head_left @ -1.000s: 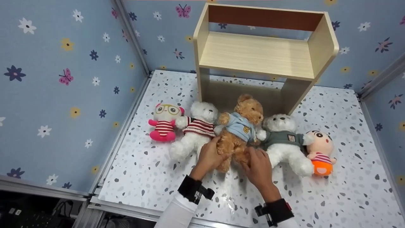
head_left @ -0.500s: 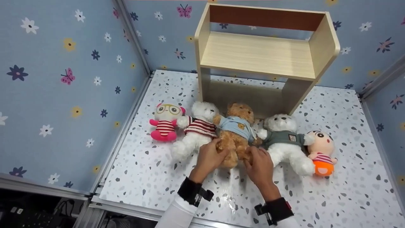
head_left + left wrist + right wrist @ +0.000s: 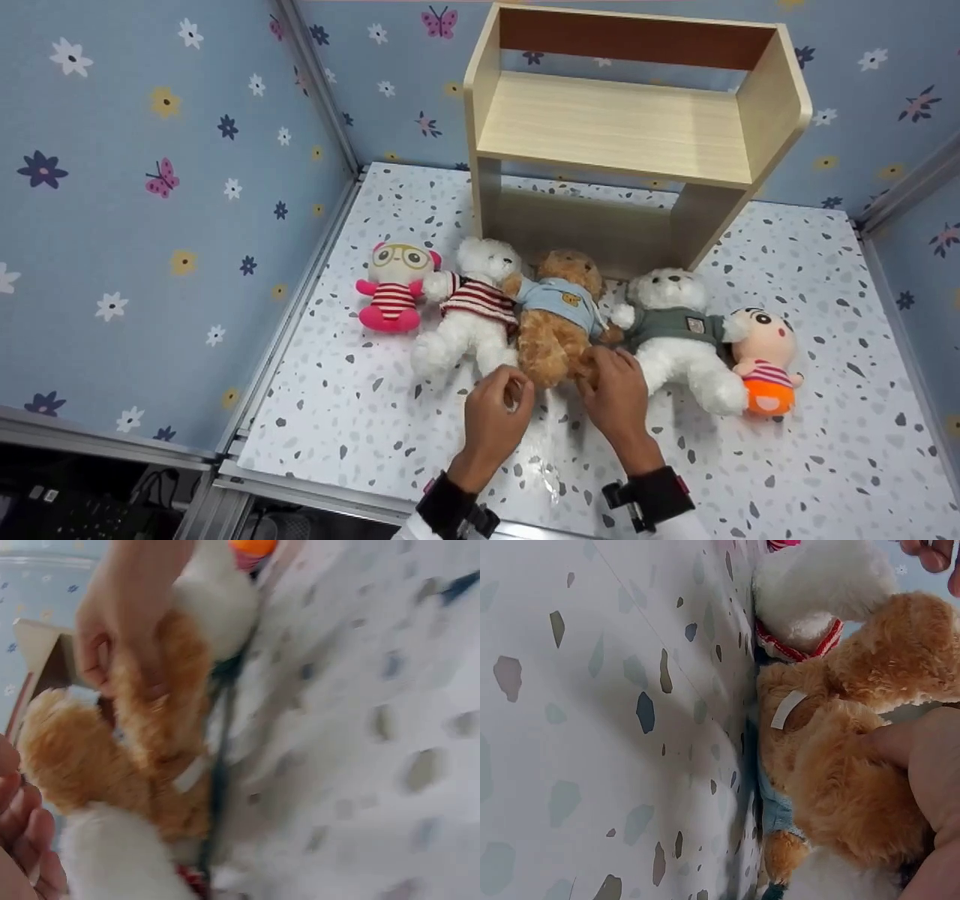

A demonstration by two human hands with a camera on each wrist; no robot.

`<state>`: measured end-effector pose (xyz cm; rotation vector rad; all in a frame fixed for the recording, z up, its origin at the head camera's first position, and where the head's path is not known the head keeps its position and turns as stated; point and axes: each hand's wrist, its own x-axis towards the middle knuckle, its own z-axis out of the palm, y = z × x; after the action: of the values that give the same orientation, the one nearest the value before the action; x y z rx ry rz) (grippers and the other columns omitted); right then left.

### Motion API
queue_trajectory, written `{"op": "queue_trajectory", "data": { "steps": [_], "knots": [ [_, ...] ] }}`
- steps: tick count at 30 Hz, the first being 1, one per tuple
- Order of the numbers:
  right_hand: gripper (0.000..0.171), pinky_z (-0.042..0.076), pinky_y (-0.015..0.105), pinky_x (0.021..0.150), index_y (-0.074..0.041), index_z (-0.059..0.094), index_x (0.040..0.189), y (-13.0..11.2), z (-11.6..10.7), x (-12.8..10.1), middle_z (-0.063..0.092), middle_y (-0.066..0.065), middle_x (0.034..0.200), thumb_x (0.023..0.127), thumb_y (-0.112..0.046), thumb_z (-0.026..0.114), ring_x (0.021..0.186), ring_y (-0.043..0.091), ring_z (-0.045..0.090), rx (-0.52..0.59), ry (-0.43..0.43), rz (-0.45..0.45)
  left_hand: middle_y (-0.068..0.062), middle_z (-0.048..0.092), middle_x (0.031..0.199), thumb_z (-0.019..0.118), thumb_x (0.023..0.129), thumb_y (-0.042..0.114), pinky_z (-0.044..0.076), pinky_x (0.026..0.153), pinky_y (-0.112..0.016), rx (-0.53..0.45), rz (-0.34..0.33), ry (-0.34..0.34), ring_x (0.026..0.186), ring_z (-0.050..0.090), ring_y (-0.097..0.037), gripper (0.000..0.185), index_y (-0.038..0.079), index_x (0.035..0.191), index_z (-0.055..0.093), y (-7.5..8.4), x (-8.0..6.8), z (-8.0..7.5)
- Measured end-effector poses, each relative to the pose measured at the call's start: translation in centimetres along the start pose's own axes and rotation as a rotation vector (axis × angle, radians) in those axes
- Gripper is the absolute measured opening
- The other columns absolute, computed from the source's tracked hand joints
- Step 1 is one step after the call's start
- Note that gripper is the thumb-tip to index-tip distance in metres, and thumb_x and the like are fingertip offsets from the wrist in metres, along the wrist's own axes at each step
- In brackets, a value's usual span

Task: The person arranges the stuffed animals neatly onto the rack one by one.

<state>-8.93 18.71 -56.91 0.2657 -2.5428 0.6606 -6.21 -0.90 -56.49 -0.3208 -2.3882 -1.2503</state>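
A brown teddy bear (image 3: 556,330) in a light blue hoodie lies face up in the middle of a row of plush toys. My right hand (image 3: 616,390) grips its leg on the right side; in the right wrist view the thumb presses into the fur beside a small white tag (image 3: 787,709). My left hand (image 3: 497,415) is off the bear, just in front of its other foot, fingers loosely curled around nothing. White bears flank it: one in a striped sweater (image 3: 478,298), one in a dark green top (image 3: 670,328).
A pink panda plush (image 3: 394,301) with glasses lies at the row's left end, a doll (image 3: 766,360) in orange shorts at the right. Behind stands a two-level wooden shelf (image 3: 611,131). Floral panels (image 3: 150,247) border the speckled tabletop (image 3: 360,427).
The teddy bear has come down from a tilted pose to lying back between the white bears. My left hand has let go of its leg and drawn back; the right keeps its grip.
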Motion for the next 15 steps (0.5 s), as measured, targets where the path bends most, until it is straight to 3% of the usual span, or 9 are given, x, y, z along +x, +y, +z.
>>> {"op": "queue_trajectory", "data": {
  "steps": [3, 6, 8, 11, 15],
  "knots": [
    [0.034, 0.045, 0.045, 0.098, -0.012, 0.062, 0.094, -0.1, -0.1, 0.0, 0.063, 0.002, 0.071, 0.069, -0.013, 0.085, 0.064, 0.023, 0.060, -0.023, -0.046, 0.017, 0.014, 0.051, 0.065, 0.066, 0.088, 0.025, 0.037, 0.052, -0.013, 0.032, -0.033, -0.142, 0.054, 0.046, 0.001, 0.011, 0.026, 0.081, 0.059, -0.9, -2.2, 0.6],
    [0.032, 0.044, 0.044, 0.100, -0.012, 0.060, 0.097, -0.2, -0.3, 0.2, 0.067, 0.004, 0.077, 0.074, -0.019, 0.081, 0.067, 0.025, 0.062, -0.044, -0.113, 0.067, 0.015, 0.050, 0.061, 0.067, 0.086, 0.026, 0.036, 0.049, -0.016, 0.078, -0.132, -0.317, 0.052, 0.044, 0.001, 0.017, 0.027, 0.073, 0.056, -2.1, -3.6, 0.9],
    [0.033, 0.043, 0.044, 0.102, -0.012, 0.059, 0.100, -0.4, -0.5, 0.3, 0.068, 0.005, 0.079, 0.076, -0.024, 0.078, 0.069, 0.026, 0.063, -0.051, -0.161, 0.104, 0.014, 0.050, 0.059, 0.067, 0.084, 0.024, 0.035, 0.047, -0.019, 0.104, -0.194, -0.393, 0.050, 0.043, 0.001, 0.019, 0.026, 0.069, 0.056, -3.0, -4.1, 1.1],
    [0.037, 0.042, 0.046, 0.102, -0.010, 0.056, 0.105, -0.7, -0.7, 0.6, 0.066, 0.005, 0.072, 0.078, -0.029, 0.074, 0.066, 0.027, 0.064, -0.061, -0.231, 0.153, 0.013, 0.050, 0.056, 0.067, 0.082, 0.021, 0.035, 0.045, -0.020, 0.123, -0.242, -0.449, 0.048, 0.043, 0.000, 0.017, 0.023, 0.068, 0.056, -3.8, -4.4, 1.2],
    [0.040, 0.042, 0.050, 0.098, -0.007, 0.056, 0.109, -0.9, -1.0, 1.2, 0.064, 0.008, 0.069, 0.082, -0.034, 0.070, 0.072, 0.032, 0.065, -0.091, -0.329, 0.201, 0.012, 0.052, 0.059, 0.066, 0.082, 0.021, 0.035, 0.045, -0.021, 0.145, -0.247, -0.471, 0.048, 0.045, -0.001, 0.015, 0.022, 0.069, 0.058, -4.0, -4.4, 1.1]
  ]
}}
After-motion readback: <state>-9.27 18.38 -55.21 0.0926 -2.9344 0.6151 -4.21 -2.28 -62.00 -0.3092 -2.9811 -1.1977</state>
